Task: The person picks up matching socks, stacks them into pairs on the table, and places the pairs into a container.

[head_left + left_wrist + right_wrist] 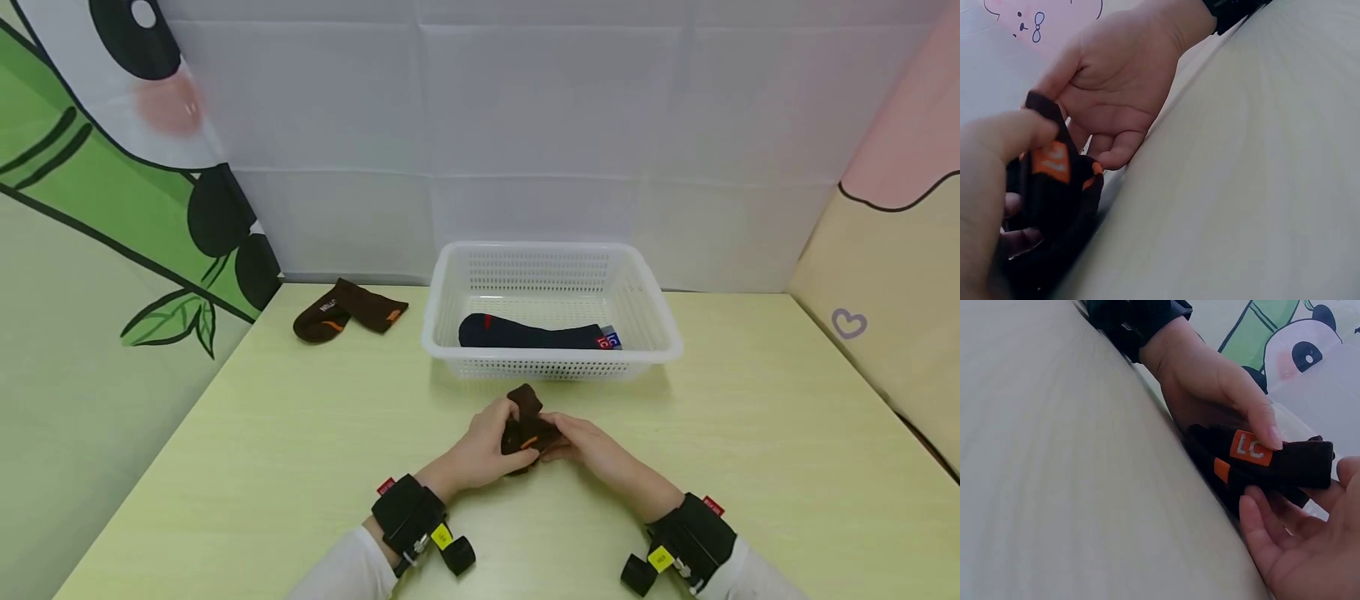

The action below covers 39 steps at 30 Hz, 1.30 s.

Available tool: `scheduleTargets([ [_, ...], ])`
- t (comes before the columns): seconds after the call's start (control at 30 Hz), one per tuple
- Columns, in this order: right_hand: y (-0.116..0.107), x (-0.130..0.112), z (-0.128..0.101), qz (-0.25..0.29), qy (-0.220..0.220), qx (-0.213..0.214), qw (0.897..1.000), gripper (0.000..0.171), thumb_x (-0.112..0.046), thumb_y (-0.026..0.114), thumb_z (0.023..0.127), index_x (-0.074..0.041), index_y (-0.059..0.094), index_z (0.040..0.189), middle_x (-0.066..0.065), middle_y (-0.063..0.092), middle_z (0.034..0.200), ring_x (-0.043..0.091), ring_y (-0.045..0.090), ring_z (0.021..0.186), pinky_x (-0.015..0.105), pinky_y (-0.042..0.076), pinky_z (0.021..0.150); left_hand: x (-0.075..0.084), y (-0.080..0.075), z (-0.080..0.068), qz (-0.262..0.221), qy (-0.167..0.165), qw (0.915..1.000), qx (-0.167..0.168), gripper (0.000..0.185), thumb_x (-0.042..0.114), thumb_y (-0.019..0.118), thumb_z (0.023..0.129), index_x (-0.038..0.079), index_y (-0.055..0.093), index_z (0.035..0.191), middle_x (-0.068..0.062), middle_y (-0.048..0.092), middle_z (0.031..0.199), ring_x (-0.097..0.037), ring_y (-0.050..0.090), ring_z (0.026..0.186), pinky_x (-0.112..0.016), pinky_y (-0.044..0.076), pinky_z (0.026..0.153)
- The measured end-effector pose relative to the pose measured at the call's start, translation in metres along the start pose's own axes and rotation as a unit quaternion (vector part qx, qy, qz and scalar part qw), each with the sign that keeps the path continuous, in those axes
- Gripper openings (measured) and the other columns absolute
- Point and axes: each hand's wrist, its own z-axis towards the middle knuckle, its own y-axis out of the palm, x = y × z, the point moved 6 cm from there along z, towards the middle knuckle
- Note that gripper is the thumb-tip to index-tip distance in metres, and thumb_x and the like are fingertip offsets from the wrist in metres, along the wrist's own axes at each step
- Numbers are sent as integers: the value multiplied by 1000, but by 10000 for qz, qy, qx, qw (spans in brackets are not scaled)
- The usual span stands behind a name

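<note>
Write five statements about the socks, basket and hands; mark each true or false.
1. The left hand grips a brown sock bundle. True.
2. The held bundle's tags are green. False: its LC label is orange.
3. A navy sock bundle lies in the white basket. True.
4. All the brown socks are in the basket. False: a second brown bundle lies on the table, left of the basket.
5. The right hand touches the held bundle. True.

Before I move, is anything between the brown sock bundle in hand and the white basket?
Only the white basket's near wall: nothing else visible stands between it and the brown sock bundle. Dark socks lie inside, close behind that wall.
</note>
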Motion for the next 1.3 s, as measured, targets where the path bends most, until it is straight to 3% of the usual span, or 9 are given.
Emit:
scheduleTargets([
  [0.1, 0, -1, 1, 228, -259, -83, 9994, 46, -13, 30, 101, 21, 35, 131, 41, 38, 132, 2, 58, 98, 25, 51, 85, 1, -2, 1, -294, 106, 9995, 102, 23, 19, 64, 88, 9, 44, 94, -2, 47, 94, -15, 45, 86, -25, 37, 76],
  [0.23, 0, 1, 2, -49, -476, -107, 9988, 44, 5, 43, 90, 20, 37, 131, 40, 35, 135, -1, 57, 100, 20, 50, 85, -1, -3, 1, -515, -7, 9984, 246, 19, 17, 66, 88, 11, 48, 85, -2, 48, 96, -16, 47, 90, -27, 40, 80],
  [0.43, -1, 3, 1, -814, -225, 259, 9961, 50, -11, 64, 89, 4, 43, 132, 27, 48, 127, 11, 59, 100, 19, 48, 81, 4, -4, 1, -587, 329, 9975, 193, 10, 18, 68, 87, 9, 63, 87, -7, 53, 111, -21, 52, 103, -35, 44, 91],
  [0.63, 1, 3, 1, -931, -176, 450, 9945, 49, -1, 66, 85, 5, 40, 127, 25, 50, 119, 14, 60, 95, 19, 50, 75, 7, -4, 1, -895, 500, 9945, 193, 9, 14, 65, 89, 7, 63, 95, -8, 58, 111, -22, 55, 105, -34, 45, 93],
  [0.8, -2, 1, -1, -1496, -6, 880, 9848, 48, 1, 65, 83, 10, 45, 125, 23, 59, 110, 12, 59, 83, 20, 48, 66, 2, -9, -1, -1348, -93, 9888, 628, 14, 16, 56, 95, 6, 58, 105, -9, 63, 103, -19, 58, 97, -29, 46, 85],
  [0.97, -8, 2, -1, -2192, 198, 1079, 9695, 18, -6, 66, 81, 6, 65, 95, 11, 60, 93, 12, 53, 74, 21, 44, 59, -7, -16, -2, -1998, -632, 9678, 1393, 16, 16, 51, 98, 4, 56, 108, -12, 64, 93, -13, 55, 84, -23, 44, 75],
  [1.03, -11, 2, -2, -1964, 117, 1060, 9747, 15, -8, 62, 84, 3, 66, 93, 9, 61, 93, 11, 51, 75, 22, 42, 63, -8, -20, -3, -2139, -675, 9589, 1740, 16, 14, 50, 98, 2, 55, 107, -14, 63, 91, -10, 53, 80, -22, 43, 72],
  [1.17, -19, 3, -2, -934, -124, 1021, 9903, 24, -9, 52, 89, 5, 61, 107, 4, 67, 96, 6, 57, 82, 21, 46, 73, -7, -28, -5, -2229, -721, 9448, 2290, 15, 10, 48, 98, -2, 52, 106, -14, 58, 87, -8, 49, 76, -21, 40, 68],
  [1.3, -30, 8, -3, 34, 203, 1434, 9895, 31, -10, 51, 91, 12, 54, 114, -5, 67, 93, 5, 64, 80, 23, 51, 74, 5, -39, -9, -2304, -817, 9354, 2553, 14, 7, 46, 99, -5, 50, 105, -15, 57, 86, -8, 50, 75, -21, 40, 68],
])
